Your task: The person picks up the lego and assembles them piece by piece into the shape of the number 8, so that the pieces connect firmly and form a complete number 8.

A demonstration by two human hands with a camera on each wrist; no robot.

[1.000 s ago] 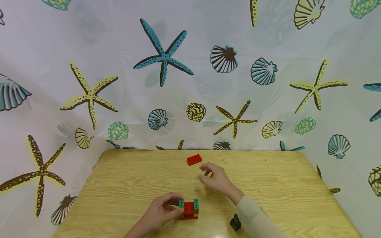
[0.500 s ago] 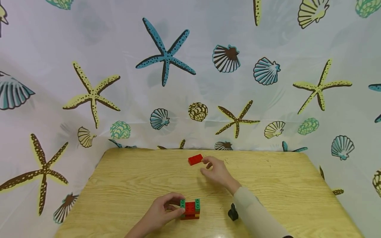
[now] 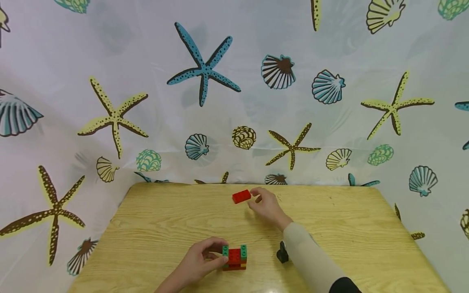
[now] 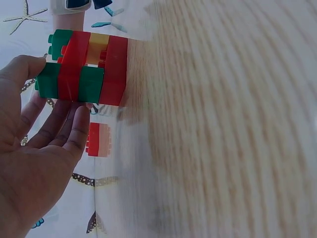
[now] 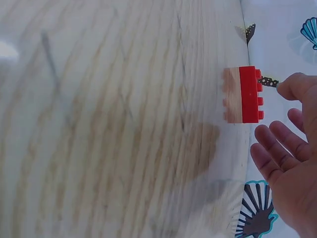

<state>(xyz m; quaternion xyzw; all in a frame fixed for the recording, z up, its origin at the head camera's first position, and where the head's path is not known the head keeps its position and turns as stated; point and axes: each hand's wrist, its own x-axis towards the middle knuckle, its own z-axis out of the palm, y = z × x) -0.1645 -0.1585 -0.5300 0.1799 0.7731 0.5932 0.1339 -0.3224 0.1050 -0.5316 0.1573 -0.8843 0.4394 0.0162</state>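
Observation:
My left hand (image 3: 200, 257) holds a small stack of toy building bricks (image 3: 235, 256) at its left side, near the front of the table. In the left wrist view the brick stack (image 4: 81, 67) shows red, green and yellow layers, the thumb on a green brick and the fingers on the far side. Toward the back of the table lies a single red brick (image 3: 241, 197), studs up. My right hand (image 3: 268, 205) is just right of it, thumb and fingers spread apart. In the right wrist view the red brick (image 5: 250, 95) lies beyond the fingertips (image 5: 262, 131), which hold nothing.
A small black object (image 3: 282, 253) stands on the wooden table (image 3: 176, 215) beside the right forearm. A white curtain (image 3: 227, 110) printed with starfish and shells hangs along the table's back and sides.
My right hand has moved away from me, up to the right end of the red brick. The left hand stays on the brick stack. The head view has shifted slightly.

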